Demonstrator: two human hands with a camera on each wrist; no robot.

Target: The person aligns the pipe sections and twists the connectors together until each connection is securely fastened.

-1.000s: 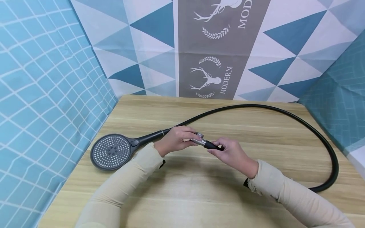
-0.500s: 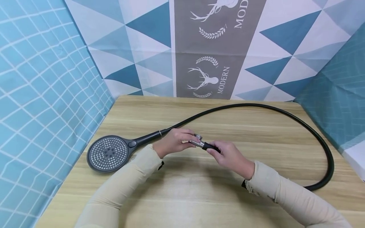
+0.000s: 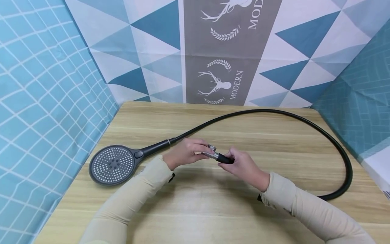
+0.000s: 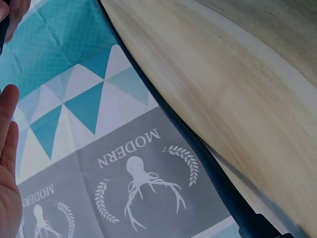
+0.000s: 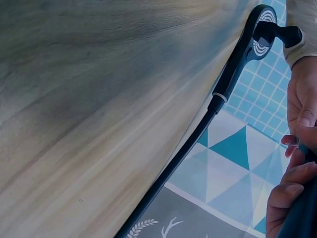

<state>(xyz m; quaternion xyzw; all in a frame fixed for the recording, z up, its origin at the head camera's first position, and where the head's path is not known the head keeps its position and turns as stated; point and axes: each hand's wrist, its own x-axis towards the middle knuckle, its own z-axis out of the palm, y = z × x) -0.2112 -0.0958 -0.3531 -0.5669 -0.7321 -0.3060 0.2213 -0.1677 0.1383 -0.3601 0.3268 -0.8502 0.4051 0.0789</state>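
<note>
In the head view, my left hand (image 3: 186, 154) pinches a silver metal fitting (image 3: 211, 155) between thumb and fingers. Another small silver part (image 3: 212, 147) shows just above it, by the fingertips. My right hand (image 3: 246, 168) grips the black hose end (image 3: 224, 159), which meets the fitting; whether they are joined, I cannot tell. A dark grey shower head (image 3: 112, 165) lies spray side up to the left, its handle fixed to the black hose (image 3: 268, 110). The right wrist view has the right hand's curled fingers (image 5: 287, 191) around the dark hose end, partly cut off.
The hose arcs over the back of the wooden table (image 3: 195, 210) and passes behind my right forearm. Blue tile-patterned cloth (image 3: 45, 101) borders the left side. Patterned cloth (image 3: 213, 78) stands at the back. A white object (image 3: 376, 169) sits at the right edge.
The right hand's fingers have shifted around the hose end, showing more of it. The left hand keeps its pinch on the fitting. The whole head view has drifted slightly left.
</note>
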